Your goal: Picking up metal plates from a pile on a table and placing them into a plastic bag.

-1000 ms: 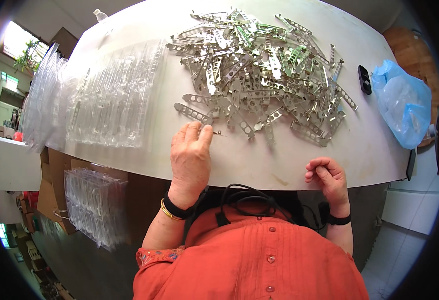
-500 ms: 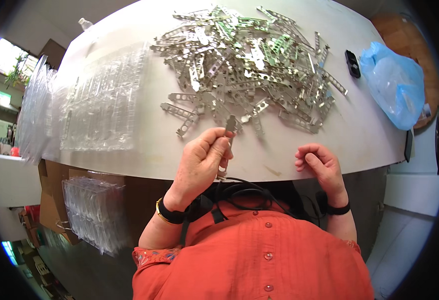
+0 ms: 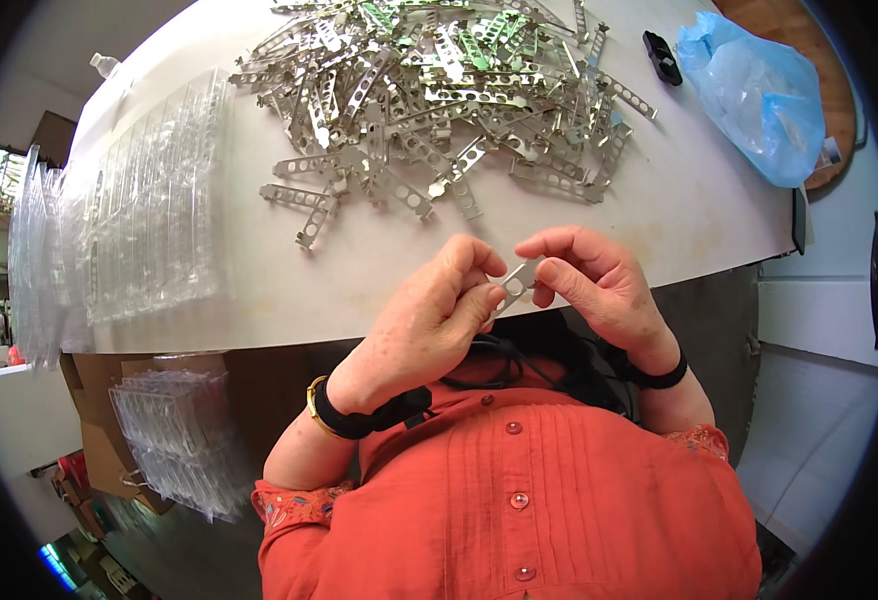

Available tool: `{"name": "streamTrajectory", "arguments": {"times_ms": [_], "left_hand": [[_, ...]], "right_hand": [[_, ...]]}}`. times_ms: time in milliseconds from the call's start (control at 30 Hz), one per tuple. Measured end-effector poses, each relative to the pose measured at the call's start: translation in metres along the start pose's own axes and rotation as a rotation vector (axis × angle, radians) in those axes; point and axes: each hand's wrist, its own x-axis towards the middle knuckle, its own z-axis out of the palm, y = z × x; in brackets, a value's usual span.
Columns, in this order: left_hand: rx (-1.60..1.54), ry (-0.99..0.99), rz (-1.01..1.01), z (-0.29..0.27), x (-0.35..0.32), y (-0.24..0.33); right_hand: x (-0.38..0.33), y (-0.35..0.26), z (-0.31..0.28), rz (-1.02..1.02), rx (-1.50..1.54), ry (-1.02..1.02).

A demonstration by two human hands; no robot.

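Together, hands [image 3: 427, 322] [image 3: 611, 290], pinched bracket [image 3: 527, 274], right grip unclear

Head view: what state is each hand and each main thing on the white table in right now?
Silver, flat, perforated metal bracket: held up, tilted.
Left hand: closed on the bracket.
Right hand: curled at its other end; firm pinch unclear.
Silver metal bracket pile: loose, jumbled.
Clear, ribbed plastic packaging: lying flat.
Translucent blue plastic bag: crumpled.
Small black oblong object: lying apart from the pile.
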Motion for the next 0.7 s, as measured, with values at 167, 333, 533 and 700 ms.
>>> {"name": "streamTrajectory", "arguments": {"times_ms": [167,333,533,700], "left_hand": [[-0.075,-0.021,-0.056,-0.003,0.002,-0.003],[-0.131,0.166,-0.024,-0.015,0.0,-0.016],[-0.344,0.19,-0.148,-0.023,-0.008,-0.033],[-0.421,0.198,-0.215,-0.024,0.001,-0.042]], "right_hand": [[0.002,0.006,0.003,-0.009,0.046,0.075],[0.007,0.012,-0.005,-0.05,0.06,0.198],[0.01,0.027,-0.01,-0.107,0.025,0.326],[0.011,0.036,-0.01,-0.053,0.064,0.315]]}}
